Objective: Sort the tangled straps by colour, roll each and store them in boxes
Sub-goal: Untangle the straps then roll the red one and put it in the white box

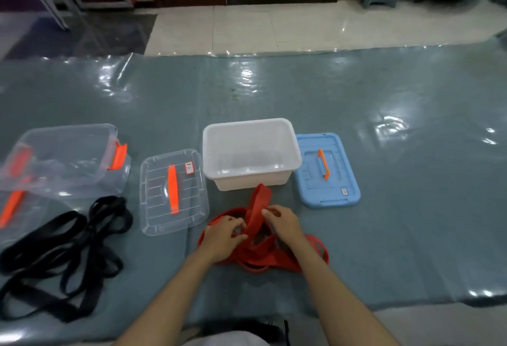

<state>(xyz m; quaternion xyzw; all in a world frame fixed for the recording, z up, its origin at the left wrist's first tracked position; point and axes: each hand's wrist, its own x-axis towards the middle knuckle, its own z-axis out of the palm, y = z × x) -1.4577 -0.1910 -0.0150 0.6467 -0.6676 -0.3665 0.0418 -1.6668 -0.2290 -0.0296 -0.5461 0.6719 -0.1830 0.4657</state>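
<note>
Overhead, a glossy grey-blue surface (384, 208) meets pale floor tiles (247, 30) at 12 o'clock. Left hand (223, 238) and right hand (284, 222) both pinch the red strap (258, 203) at 6, below the white box (251, 153). Black straps (63, 258) lie at 8, clear lid (172, 192) between.
</note>
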